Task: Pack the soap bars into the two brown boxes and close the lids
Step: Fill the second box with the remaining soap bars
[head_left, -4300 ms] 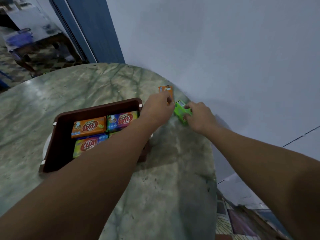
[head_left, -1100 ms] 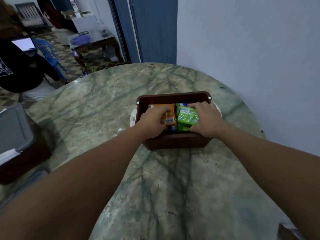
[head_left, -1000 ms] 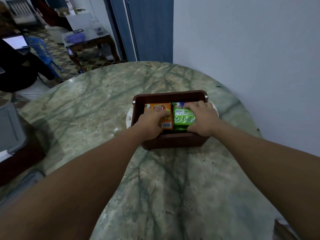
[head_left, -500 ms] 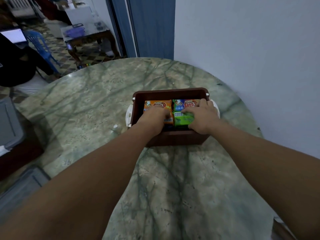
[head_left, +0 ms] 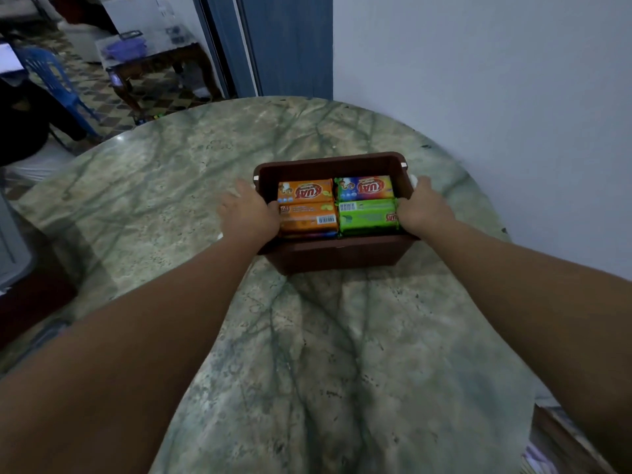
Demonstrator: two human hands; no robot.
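Note:
An open brown box (head_left: 337, 256) stands on the marble table, far centre. Its top layer holds an orange soap bar (head_left: 307, 217) front left and a green soap bar (head_left: 367, 217) front right. Behind them lie another orange bar (head_left: 304, 191) and a blue multicoloured bar (head_left: 364, 188). My left hand (head_left: 246, 213) holds the box's left wall, thumb inside by the orange bar, fingers outside. On the right wall my right hand (head_left: 424, 208) has the same hold, thumb beside the green bar. The box carries no lid.
The round marble table (head_left: 307, 354) stands against a white wall (head_left: 496, 97) on the right. A second dark box with a grey lid (head_left: 10, 248) shows at the left edge. A seated person (head_left: 20, 124) and a blue chair (head_left: 51, 77) are beyond the table's far left.
Both hands have let go of the orange and green bars, which now lie flat in the box. The hands have moved outward to the box's side walls.

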